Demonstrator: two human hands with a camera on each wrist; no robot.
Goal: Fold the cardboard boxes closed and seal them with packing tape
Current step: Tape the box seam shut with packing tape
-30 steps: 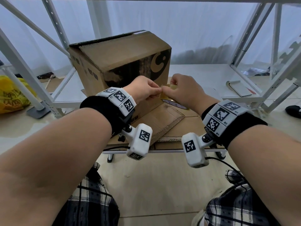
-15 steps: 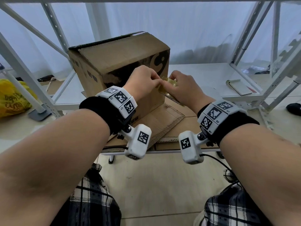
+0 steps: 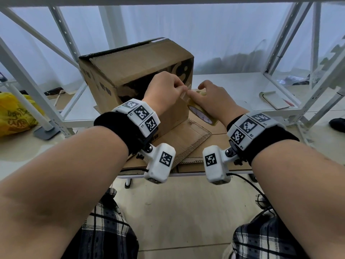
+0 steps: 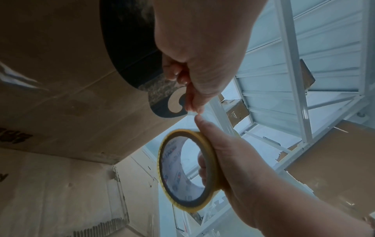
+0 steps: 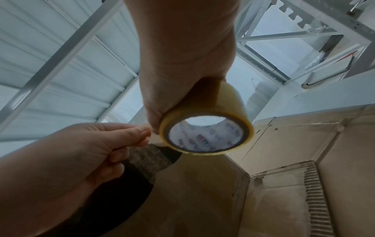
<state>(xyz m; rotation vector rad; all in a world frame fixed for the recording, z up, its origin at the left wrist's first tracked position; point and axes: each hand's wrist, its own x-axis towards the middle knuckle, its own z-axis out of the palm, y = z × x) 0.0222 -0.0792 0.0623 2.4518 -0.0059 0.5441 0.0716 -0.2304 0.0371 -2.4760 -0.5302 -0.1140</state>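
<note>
A brown cardboard box (image 3: 134, 71) with a black printed mark stands on flat cardboard on a low white table. Both hands are raised in front of its right front face. My right hand (image 3: 197, 91) grips a yellowish roll of packing tape (image 3: 202, 114), thumb over the rim and fingers through the core. The left wrist view shows the tape roll (image 4: 186, 171) edge-on below my left hand (image 4: 192, 110), whose thumb and fingertips pinch the tape's loose end. Seen from the right wrist, the left hand (image 5: 145, 134) pinches right beside the tape roll (image 5: 207, 129). Only a short strip is drawn out.
Flattened cardboard sheets (image 3: 188, 141) lie under and in front of the box. White metal rack uprights (image 3: 28, 86) frame both sides. A notebook (image 3: 273, 100) lies on the table at right. On the floor are a yellow bag (image 3: 13, 113), left, and a dark shoe (image 3: 336, 124), far right.
Both hands have risen together with the tape roll, from near the table up to the box's front face. The left hand keeps its pinch on the tape end.
</note>
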